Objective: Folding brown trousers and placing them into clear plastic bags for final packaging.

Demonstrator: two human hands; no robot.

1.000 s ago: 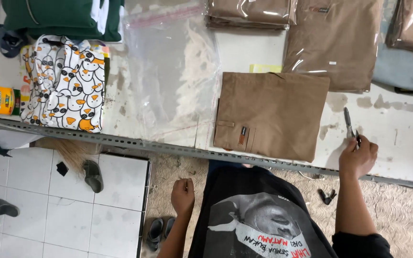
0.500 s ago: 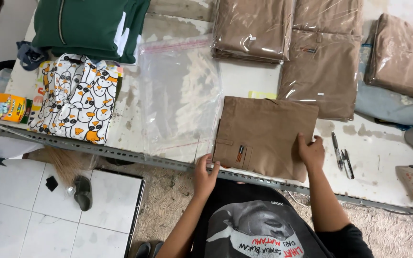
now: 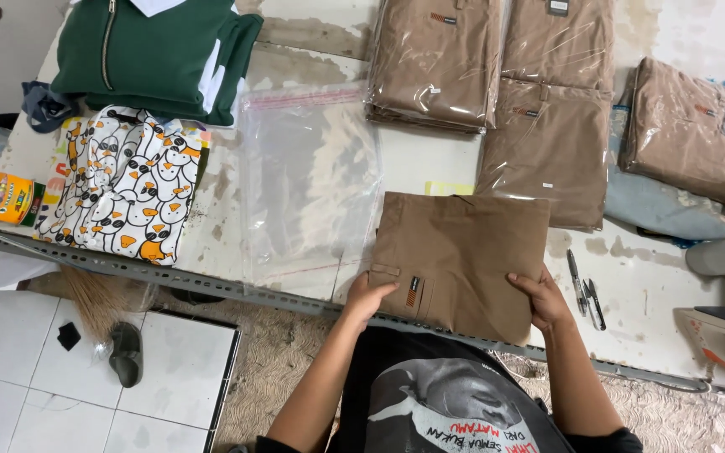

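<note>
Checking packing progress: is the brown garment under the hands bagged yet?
Not bagged: brown garment lies folded and bare; clear plastic bag lies flat beside it.

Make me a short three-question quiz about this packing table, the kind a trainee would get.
1. True or false: both hands rest on the folded brown cloth garment at the table's near edge.
2. What lies directly left of that garment? A) an orange box B) an empty clear plastic bag C) a pen
3. Fill in: the green zip-up garment lies at the table's far ____ corner.

Key
1. True: the left hand is on its near left corner, the right hand on its near right corner.
2. B: the empty clear plastic bag lies flat beside it.
3. Left: the green zip-up garment sits above the penguin-print cloth.
</note>
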